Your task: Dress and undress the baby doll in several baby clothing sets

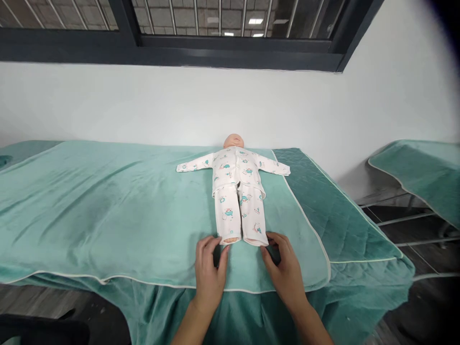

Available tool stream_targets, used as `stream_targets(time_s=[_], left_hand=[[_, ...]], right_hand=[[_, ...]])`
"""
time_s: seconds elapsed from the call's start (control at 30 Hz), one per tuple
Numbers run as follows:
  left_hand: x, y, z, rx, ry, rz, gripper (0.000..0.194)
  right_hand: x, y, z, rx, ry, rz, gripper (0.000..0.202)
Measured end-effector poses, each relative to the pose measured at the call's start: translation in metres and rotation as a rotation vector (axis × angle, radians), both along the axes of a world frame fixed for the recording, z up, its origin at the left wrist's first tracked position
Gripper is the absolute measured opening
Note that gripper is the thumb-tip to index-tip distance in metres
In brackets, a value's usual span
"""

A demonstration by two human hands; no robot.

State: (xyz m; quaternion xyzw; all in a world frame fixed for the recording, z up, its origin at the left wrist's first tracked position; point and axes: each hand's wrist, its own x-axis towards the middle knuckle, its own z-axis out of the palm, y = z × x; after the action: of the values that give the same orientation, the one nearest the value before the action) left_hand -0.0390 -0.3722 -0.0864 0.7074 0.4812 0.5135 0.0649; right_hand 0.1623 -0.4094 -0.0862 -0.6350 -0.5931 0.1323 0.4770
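Observation:
A baby doll (233,140) lies on its back, its head toward the wall and its legs toward me. It wears a white printed long-sleeved top (235,167) with both sleeves spread out sideways. Matching white trousers (228,213) cover its legs, and a bit of one foot shows inside the left cuff. My left hand (210,268) has thumb and fingers at the outer corner of the left cuff, pinching its edge. At the outer corner of the right cuff, my right hand (285,268) pinches the hem in the same way.
Under the doll, a light green cloth (108,215) covers a bed with a darker quilted cover (334,215). A white wall and a dark-framed barred window (230,48) stand behind. Another green-covered surface (424,167) with metal rails is at right; a dark object (43,330) is at lower left.

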Motion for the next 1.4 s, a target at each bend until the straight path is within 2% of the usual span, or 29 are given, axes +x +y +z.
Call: stream_targets(time_s=[0.2,0.3,0.4,0.5,0.57,0.7,0.8,0.9,1.0,1.23,1.4], left_hand=[[-0.001,0.001,-0.004,0.006,-0.03,0.017,0.025],[-0.002,0.002,-0.007,0.01,-0.062,0.021,0.021],[-0.004,0.002,-0.009,0.002,-0.095,0.009,0.017],[-0.006,0.001,-0.009,-0.004,-0.112,-0.01,0.017],[-0.007,0.001,-0.01,-0.007,-0.117,-0.02,0.017],[-0.007,0.001,-0.012,-0.007,-0.122,-0.034,0.018],[-0.008,0.0,-0.012,-0.013,-0.122,-0.038,0.017],[-0.008,0.0,-0.012,-0.002,-0.121,-0.04,0.017],[-0.01,-0.001,-0.013,0.0,-0.118,-0.042,0.018],[-0.013,-0.001,-0.015,0.002,-0.105,-0.078,0.022],[-0.012,-0.001,-0.015,0.013,-0.099,-0.071,0.022]], right_hand=[[-0.001,0.0,-0.001,-0.012,0.022,0.001,0.03],[0.0,-0.002,0.004,-0.023,0.077,0.019,0.03],[0.004,-0.001,0.016,-0.065,0.191,0.068,0.03],[0.01,0.013,0.037,-0.011,0.216,0.077,0.026],[0.012,0.031,0.055,0.073,0.119,0.081,0.026],[0.002,0.084,0.092,0.199,-0.258,0.08,0.028],[-0.013,0.123,0.107,0.207,-0.555,0.068,0.031],[-0.023,0.15,0.109,0.179,-0.751,0.07,0.033],[-0.023,0.163,0.106,0.182,-0.814,0.058,0.027],[-0.009,0.156,0.108,0.283,-0.838,0.043,0.026],[-0.006,0.152,0.097,0.209,-0.826,0.049,0.023]])
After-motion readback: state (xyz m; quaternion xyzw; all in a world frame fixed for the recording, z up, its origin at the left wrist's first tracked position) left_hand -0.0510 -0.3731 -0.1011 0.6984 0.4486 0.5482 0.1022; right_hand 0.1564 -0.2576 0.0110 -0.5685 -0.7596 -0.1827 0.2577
